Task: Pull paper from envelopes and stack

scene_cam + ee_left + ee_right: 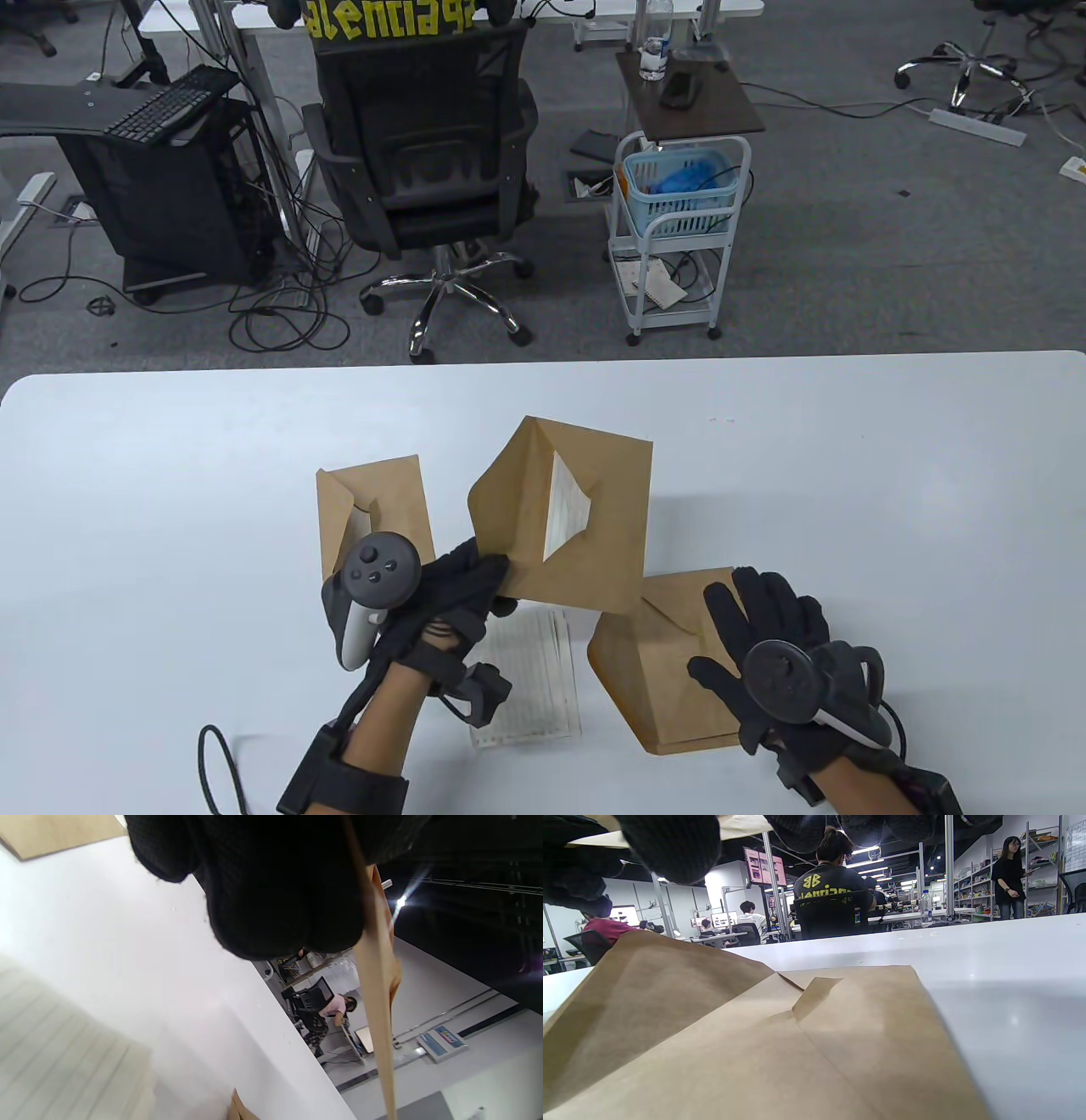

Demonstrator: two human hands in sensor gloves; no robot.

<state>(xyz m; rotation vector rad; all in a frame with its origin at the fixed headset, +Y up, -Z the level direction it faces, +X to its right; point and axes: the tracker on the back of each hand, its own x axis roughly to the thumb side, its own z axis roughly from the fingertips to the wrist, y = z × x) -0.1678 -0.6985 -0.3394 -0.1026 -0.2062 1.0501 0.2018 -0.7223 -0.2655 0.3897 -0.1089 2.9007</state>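
A brown envelope (577,526) is held up off the white table (170,509), near the middle of its front edge. Its flap is open, and white lined paper (567,509) can be seen inside. The envelope's lower corner is pinched by the left hand (441,594), with the fingers pressed together on it. The right hand (772,628) is spread open, fingers apart, above a second envelope (662,671) that lies flat near the front edge. Whether it is touched cannot be told.

A third envelope (373,509) lies flat behind the left hand, with its flap open. A small stack of lined sheets (530,679) lies under the raised envelope, close to the front edge — the pile for the paper.

The held envelope could slip or swing, because only one corner is gripped. The paper could tear or crumple if it is pulled fast while the envelope hangs loose. The pile could be knocked crooked by a low hand.

Beyond the table, yellow letters are seen on a dark shirt (390,19) above an office chair (424,161) — only part is readable, something like "alencia".
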